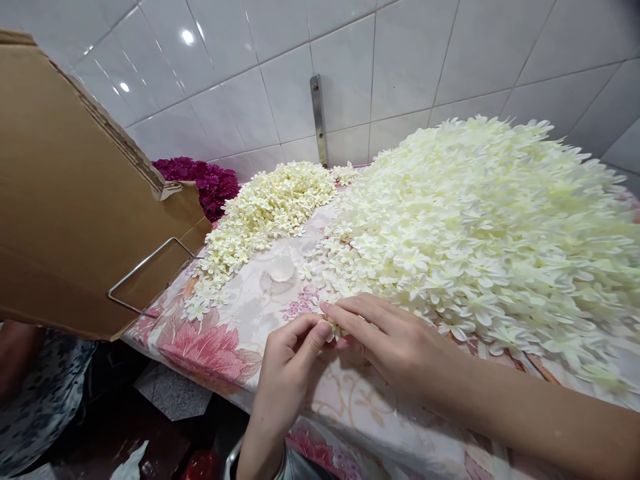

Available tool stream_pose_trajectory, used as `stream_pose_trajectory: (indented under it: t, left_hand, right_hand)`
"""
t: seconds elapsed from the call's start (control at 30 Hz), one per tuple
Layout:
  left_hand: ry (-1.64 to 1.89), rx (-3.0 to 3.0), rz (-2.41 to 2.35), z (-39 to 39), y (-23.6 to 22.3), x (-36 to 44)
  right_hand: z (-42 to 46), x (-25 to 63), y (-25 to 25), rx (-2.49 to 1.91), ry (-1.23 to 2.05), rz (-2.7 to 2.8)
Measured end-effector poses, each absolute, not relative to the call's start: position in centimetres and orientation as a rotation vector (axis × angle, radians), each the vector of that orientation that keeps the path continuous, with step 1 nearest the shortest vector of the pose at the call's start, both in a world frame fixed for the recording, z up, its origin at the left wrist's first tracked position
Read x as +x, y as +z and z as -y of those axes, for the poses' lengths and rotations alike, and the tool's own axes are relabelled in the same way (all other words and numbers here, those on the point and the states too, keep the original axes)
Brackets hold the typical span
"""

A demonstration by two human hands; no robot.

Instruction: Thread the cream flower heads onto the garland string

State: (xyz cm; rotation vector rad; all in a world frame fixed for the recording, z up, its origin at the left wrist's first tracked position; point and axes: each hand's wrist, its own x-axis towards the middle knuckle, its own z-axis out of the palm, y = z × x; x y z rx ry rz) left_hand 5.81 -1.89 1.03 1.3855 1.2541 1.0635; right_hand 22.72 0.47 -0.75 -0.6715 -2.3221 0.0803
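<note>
A small pale flower [332,328], mostly hidden by fingertips, is between my hands above the table's near edge. My left hand [293,363] pinches it between thumb and forefinger. From the other side, my right hand [387,337] closes on it with its fingertips, the thumb partly hidden below. Just beyond my right hand rises a large heap of white-and-yellow flowers [480,233]. Further back to the left lies a smaller heap of creamy flowers [280,197]. A small clear, round piece [281,268] rests on the cloth between the two heaps.
A big cardboard sheet or box side [75,180] stands at the left, with a metal wire loop [145,267] by it. Dark magenta flowers [210,183] are behind. The table has a floral cloth [210,350]. Another person's patterned clothing [45,393] shows lower left. A tiled wall [345,67] closes the back.
</note>
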Motion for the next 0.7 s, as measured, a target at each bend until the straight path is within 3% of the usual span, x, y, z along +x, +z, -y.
stream_pose_trajectory:
  t: [0.13,0.4,0.7]
  left_hand:
    - [1.033,1.421,-1.234,2.0,1.1,6.0]
    - [1.318,1.144,-1.377,2.1,0.7,6.3]
    - [1.171,1.323,-1.285,2.2,1.1,6.5]
  right_hand:
    - [-0.2,22.4,-0.9,-0.738,0.109,2.329]
    - [-0.9,22.8,0.4,-0.916,0.077,2.041]
    - [-0.4,22.6,0.3,-0.992,0.218,2.126]
